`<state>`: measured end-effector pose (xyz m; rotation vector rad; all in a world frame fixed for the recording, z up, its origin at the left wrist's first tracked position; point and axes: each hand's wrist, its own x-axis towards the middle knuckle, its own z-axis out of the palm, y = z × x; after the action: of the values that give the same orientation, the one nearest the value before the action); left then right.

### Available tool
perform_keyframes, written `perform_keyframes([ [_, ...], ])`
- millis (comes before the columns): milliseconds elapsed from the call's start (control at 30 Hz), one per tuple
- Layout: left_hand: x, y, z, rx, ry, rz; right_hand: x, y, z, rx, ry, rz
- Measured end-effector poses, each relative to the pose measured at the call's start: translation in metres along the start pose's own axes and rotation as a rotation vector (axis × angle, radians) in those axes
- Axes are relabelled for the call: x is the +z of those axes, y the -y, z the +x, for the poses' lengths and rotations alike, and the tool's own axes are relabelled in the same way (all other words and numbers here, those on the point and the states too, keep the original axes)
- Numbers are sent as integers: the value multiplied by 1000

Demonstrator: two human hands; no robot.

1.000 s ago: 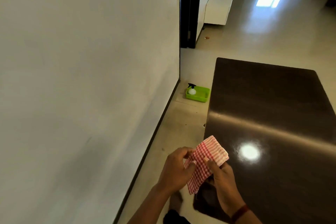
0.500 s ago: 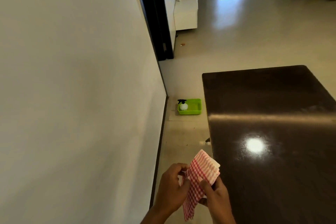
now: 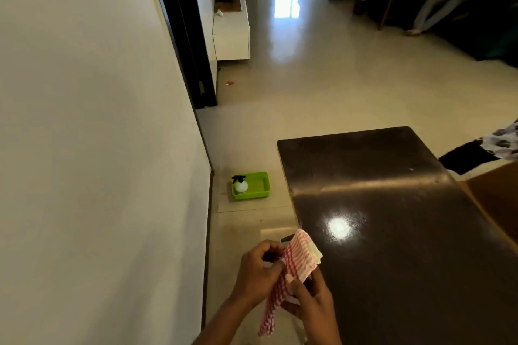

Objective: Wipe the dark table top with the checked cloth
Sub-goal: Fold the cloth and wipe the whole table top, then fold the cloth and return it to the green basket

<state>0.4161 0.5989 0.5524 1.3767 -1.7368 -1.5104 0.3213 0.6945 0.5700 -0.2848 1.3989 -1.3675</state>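
A red-and-white checked cloth [image 3: 298, 258] is held in the air at the near left corner of the dark glossy table top [image 3: 392, 204]. My left hand [image 3: 256, 274] grips its left side and my right hand [image 3: 311, 301] pinches its lower part. A folded upper end sticks up over the table's edge, and a loose strip hangs down between my hands. The cloth does not touch the table. A bright spot of light reflects on the table top just beyond the cloth.
A white wall [image 3: 98, 148] runs along the left. On the floor beside the table's left edge stands a green tray [image 3: 256, 186] with a small spray bottle [image 3: 240, 184]. A brown box [image 3: 496, 199] overlaps the table's right side. A white cabinet [image 3: 232, 33] and dark door frame stand farther off.
My head has turned right and up, so more of the room shows. Both hands keep hold of the cloth, which has shifted in them; a longer strip now hangs down.
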Motion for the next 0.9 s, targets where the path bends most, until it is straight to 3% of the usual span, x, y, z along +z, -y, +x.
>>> perform_keyframes([
  [133,-8,-18,42,-15,73,-74,8,27,40,87,-20,114],
  [367,-18,-56,130,-36,261,-165,31,75,131,-128,-61,-40],
  [600,-19,-96,211,-36,287,-65,44,118,213,-206,-52,-166],
  [900,-14,-96,271,-93,268,2,51,140,265,-297,-182,-394],
])
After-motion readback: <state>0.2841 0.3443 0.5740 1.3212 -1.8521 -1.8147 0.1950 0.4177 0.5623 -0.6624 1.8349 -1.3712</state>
